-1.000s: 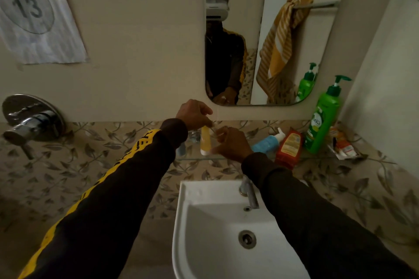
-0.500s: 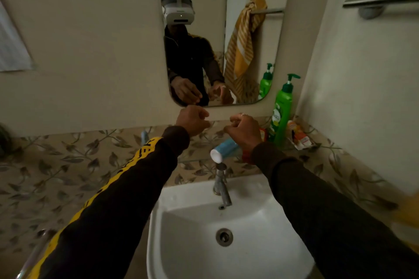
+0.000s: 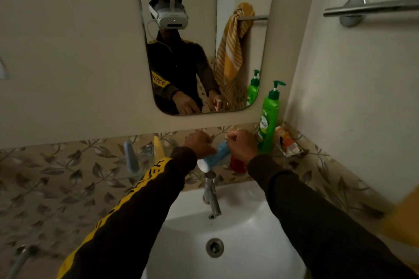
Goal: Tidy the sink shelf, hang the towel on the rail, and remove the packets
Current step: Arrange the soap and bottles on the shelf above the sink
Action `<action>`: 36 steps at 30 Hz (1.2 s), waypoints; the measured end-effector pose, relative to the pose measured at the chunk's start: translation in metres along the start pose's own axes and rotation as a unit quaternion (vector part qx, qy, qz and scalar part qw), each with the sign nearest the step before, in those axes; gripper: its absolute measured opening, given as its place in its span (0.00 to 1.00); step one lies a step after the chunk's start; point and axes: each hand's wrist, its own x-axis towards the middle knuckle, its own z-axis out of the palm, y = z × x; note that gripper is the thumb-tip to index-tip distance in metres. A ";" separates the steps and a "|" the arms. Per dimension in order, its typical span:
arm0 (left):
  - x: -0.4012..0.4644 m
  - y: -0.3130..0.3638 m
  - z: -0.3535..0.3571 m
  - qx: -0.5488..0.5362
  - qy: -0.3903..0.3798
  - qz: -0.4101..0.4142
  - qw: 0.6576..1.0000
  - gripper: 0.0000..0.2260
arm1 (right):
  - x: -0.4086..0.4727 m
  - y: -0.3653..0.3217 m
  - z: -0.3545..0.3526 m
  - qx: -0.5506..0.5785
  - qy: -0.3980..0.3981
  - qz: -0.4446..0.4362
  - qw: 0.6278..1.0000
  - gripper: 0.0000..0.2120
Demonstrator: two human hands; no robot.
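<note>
Head view looks down over both of my dark sleeves toward the glass sink shelf (image 3: pixel 136 171) above the white basin (image 3: pixel 244 233). My right hand (image 3: pixel 243 146) curls around the upper end of a blue tube (image 3: pixel 216 157) with a white cap, which lies tilted with the cap pointing down and left, just over the chrome tap (image 3: pixel 210 195). My left hand (image 3: pixel 199 145) is at the tube's left side with its fingers bent, touching it; whether it truly grips I cannot tell. A red container (image 3: pixel 238 164) sits partly hidden under my right wrist. On the left part of the shelf stand a yellow tube (image 3: pixel 158 148) and a pale blue item (image 3: pixel 131 157), blurred. To the right a green pump bottle (image 3: pixel 269 120) stands upright near the corner, and just beside it lie orange and white packets (image 3: pixel 286 142) on the shelf against the wall. The mirror (image 3: pixel 204 36) shows a striped yellow towel (image 3: pixel 233 52) bunched over a rail in reflection. A chrome towel rail (image 3: pixel 371 8) is fixed to the right wall, bare where it shows.
</note>
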 end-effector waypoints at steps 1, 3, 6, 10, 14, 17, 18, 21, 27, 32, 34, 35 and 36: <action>0.001 -0.002 0.002 0.005 -0.005 -0.004 1.000 0.17 | 0.000 0.001 0.001 -0.003 -0.002 0.001 1.000 0.10; 0.002 -0.004 0.006 0.016 -0.016 -0.009 1.000 0.22 | 0.001 0.001 0.003 -0.008 -0.012 0.000 1.000 0.11; 0.003 -0.005 0.011 0.021 -0.034 -0.010 0.999 0.20 | 0.004 0.002 0.005 -0.013 -0.024 -0.002 1.000 0.12; 0.004 -0.007 0.017 0.020 -0.036 -0.017 0.999 0.22 | 0.006 0.003 0.009 -0.004 -0.030 0.004 1.000 0.12; 0.001 -0.006 0.020 0.034 -0.035 -0.022 0.999 0.24 | 0.005 0.004 0.009 -0.006 -0.028 0.000 1.000 0.12; 0.000 -0.004 0.020 0.031 -0.038 -0.040 0.998 0.24 | 0.004 0.003 0.009 0.005 -0.030 0.005 1.000 0.12; 0.000 -0.003 0.019 0.033 -0.037 -0.046 0.998 0.24 | 0.003 0.003 0.009 0.006 -0.030 0.003 1.000 0.12; -0.002 -0.003 0.018 0.027 -0.013 -0.050 0.998 0.22 | 0.002 0.002 0.009 0.024 -0.027 -0.004 0.999 0.12; -0.007 -0.013 0.000 -0.005 0.017 -0.043 0.999 0.21 | 0.001 0.000 0.011 0.092 0.024 0.033 0.995 0.14; -0.016 -0.021 -0.021 -0.098 0.067 -0.014 0.993 0.22 | 0.002 -0.011 0.014 0.221 0.027 0.099 0.970 0.18; -0.020 -0.024 -0.023 -0.157 0.063 -0.011 0.986 0.20 | 0.002 -0.019 0.017 0.276 -0.005 0.111 0.955 0.21; -0.022 -0.026 -0.024 -0.182 0.062 -0.008 0.981 0.20 | 0.002 -0.023 0.019 0.286 -0.018 0.104 0.952 0.21; -0.024 -0.027 -0.024 -0.204 0.063 -0.005 0.977 0.19 | 0.002 -0.026 0.022 0.290 -0.025 0.093 0.952 0.21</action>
